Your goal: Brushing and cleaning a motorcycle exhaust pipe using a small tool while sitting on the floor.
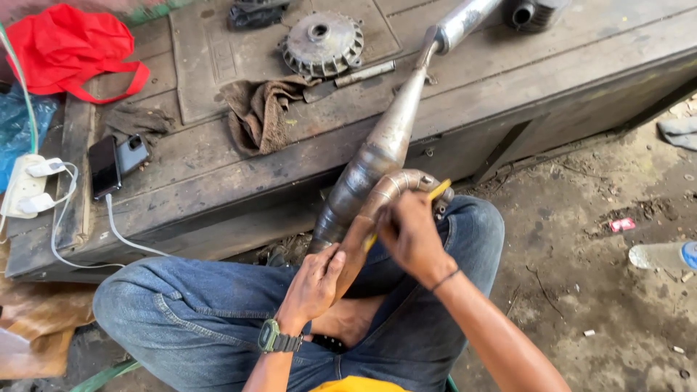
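Mid-scrape: left hand [314,284] clamps exhaust pipe [377,156] resting on the workbench [218,181] front edge, right hand [410,232] gripping yellow tool [438,191]; next stroke probably needs steady pipe.

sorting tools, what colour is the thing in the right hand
Yellow tool in the right hand, head view.
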